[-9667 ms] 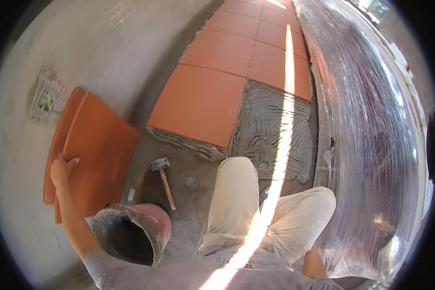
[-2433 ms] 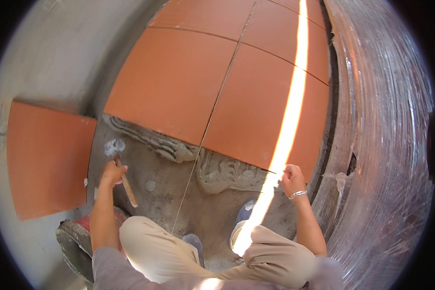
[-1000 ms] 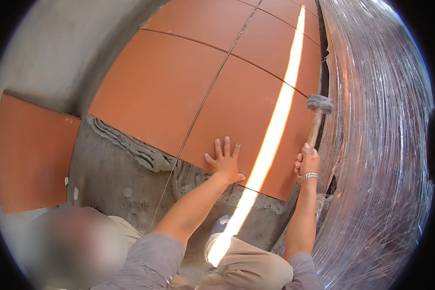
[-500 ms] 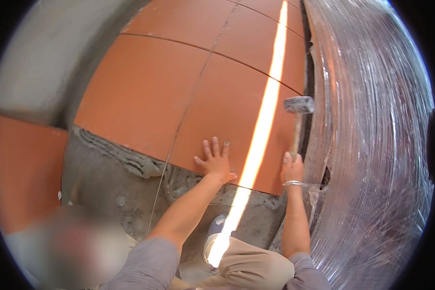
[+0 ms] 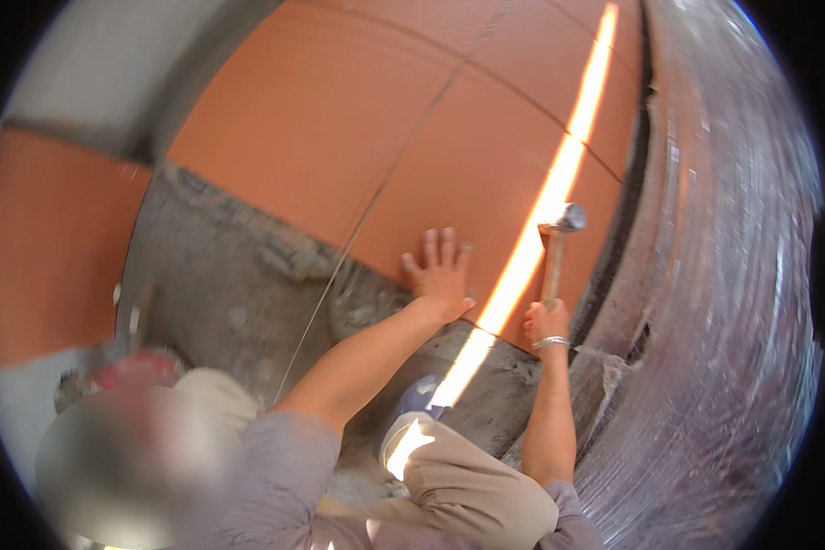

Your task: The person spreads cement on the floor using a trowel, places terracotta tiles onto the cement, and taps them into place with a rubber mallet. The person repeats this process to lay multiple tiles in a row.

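My left hand (image 5: 442, 282) lies flat with fingers spread on the near edge of a large orange floor tile (image 5: 486, 174). My right hand (image 5: 547, 321) is closed round the wooden handle of a mallet (image 5: 566, 220). Its head is over the right part of the same tile, by the bright strip of sunlight; whether it touches the surface I cannot tell. A thin string (image 5: 307, 330) runs toward me from the joint between this tile and its left neighbour (image 5: 316, 119). Grey mortar (image 5: 284, 252) shows along the tiles' near edge.
A plastic-wrapped stack (image 5: 706, 302) stands along the right side, with a dark gap beside the tiles. Another orange tile (image 5: 55, 247) stands at the left by a grey wall (image 5: 92, 73). Another person (image 5: 137, 458), blurred, is at lower left. Bare concrete (image 5: 211, 284) lies between.
The mallet head has come from the right edge over the tile and tilted. My left hand remains flat on the tile. The whole view has shifted and turned somewhat.
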A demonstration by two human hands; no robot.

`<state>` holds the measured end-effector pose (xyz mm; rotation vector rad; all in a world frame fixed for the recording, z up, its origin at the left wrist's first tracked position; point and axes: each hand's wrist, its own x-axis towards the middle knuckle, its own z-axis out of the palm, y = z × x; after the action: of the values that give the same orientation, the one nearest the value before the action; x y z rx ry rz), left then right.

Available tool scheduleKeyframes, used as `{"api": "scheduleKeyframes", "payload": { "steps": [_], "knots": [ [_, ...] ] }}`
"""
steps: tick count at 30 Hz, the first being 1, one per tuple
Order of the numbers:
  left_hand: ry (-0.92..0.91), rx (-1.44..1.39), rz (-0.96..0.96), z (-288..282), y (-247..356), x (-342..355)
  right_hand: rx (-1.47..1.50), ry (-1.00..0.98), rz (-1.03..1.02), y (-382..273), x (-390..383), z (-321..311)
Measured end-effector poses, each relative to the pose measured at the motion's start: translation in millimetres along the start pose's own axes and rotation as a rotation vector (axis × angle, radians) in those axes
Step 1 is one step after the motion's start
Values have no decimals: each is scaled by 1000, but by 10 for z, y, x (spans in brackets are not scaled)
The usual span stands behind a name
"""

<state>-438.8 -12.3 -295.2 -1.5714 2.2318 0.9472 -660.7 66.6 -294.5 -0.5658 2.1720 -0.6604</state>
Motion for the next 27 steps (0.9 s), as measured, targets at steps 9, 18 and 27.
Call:
{"api": "scheduleKeyframes", "payload": {
  "steps": [9, 18, 27],
  "knots": [
    [-18, -53, -12, 92, -41, -16, 361, 190, -344, -160, -458, -394],
    [-35, -32, -19, 85, -24, -12, -202, 205, -352, 649, -519, -13],
    [2, -62, -52, 131, -18, 0, -425, 74, -157, 614, -765, 165]
  ]
}}
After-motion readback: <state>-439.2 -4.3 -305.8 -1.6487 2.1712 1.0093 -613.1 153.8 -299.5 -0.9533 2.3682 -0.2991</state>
